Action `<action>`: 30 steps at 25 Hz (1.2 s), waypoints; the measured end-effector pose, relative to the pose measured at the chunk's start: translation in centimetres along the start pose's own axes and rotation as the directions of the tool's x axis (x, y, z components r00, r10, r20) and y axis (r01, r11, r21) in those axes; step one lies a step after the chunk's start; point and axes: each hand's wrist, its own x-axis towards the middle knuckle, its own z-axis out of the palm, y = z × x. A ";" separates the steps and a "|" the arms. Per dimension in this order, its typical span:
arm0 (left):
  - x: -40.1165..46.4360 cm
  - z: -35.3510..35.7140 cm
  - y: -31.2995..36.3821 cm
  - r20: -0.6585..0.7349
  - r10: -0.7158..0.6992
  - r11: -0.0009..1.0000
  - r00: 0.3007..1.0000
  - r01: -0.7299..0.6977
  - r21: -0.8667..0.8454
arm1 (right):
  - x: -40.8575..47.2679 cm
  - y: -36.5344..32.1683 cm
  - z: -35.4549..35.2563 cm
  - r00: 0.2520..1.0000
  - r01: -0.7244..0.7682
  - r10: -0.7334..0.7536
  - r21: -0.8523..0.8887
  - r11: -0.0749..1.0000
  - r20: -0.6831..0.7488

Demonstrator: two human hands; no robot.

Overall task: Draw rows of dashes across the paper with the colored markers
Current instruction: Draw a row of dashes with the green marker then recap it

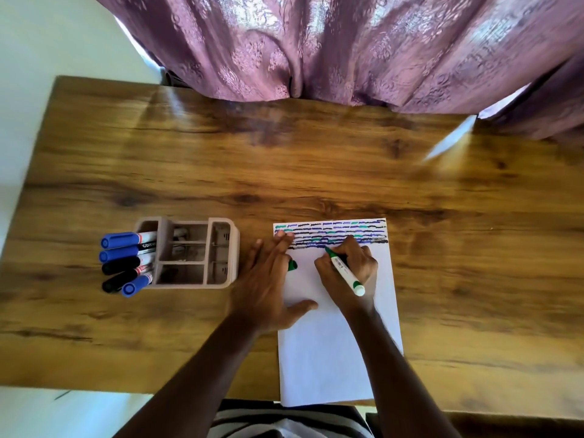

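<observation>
Paper (335, 343) lies on the desk (284, 159) at the near edge, right of centre, its bottom end overhanging that edge a bit. Top strip of the sheet carries rows of dashes (331, 235) in blue, purple, teal & black; exact row count hard to tell, approx 5-6. Rest of the sheet is blank.

Right hand (350, 270) is closed around a green marker (344, 270), uncapped, tip down on the paper just under the lowest dash row, barrel slanting back toward the near-right. Wrist rests on the sheet.

Left hand (268, 279) lies flat & spread, fingers apart, pressing the paper's left edge; fingertips reach up to the dash rows at the top-left corner, thumb points across the blank area. A green cap (292, 265) pokes out from under the left fingers, on the paper near its left edge; can't tell whether fingers pinch it or it just lies there.

Toward the desk's left side, well apart from the sheet, stands a pinkish-beige organizer (221, 257) w/ several compartments. Its left compartment holds 5 markers (123, 260), caps leaning out leftward: 3 blue, 2 black. Other compartments look mostly bare; contents unclear.

Purple patterned curtain (347, 49) hangs past the desk's far edge. Striped clothing (284, 422) shows at the bottom of the view.
</observation>
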 end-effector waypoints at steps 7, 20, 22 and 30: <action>0.1 -0.2 0.1 0.031 -0.011 1.000 0.999 0.010 0.024 | 0.2 0.2 0.3 0.999 0.021 -0.021 -0.003 1.000 0.027; 0.1 -0.3 0.1 0.030 -0.006 1.000 1.000 0.005 0.020 | 0.4 -0.3 0.0 0.999 -0.028 0.027 0.048 0.998 0.018; 0.0 -0.3 0.1 0.023 0.003 1.000 1.000 -0.004 0.017 | 0.4 -0.3 0.0 0.999 -0.033 0.033 0.042 0.999 0.016; 0.0 -0.3 0.2 0.028 0.005 1.000 1.000 -0.005 0.015 | 0.3 -0.4 -0.2 0.998 -0.064 0.064 0.068 0.996 0.002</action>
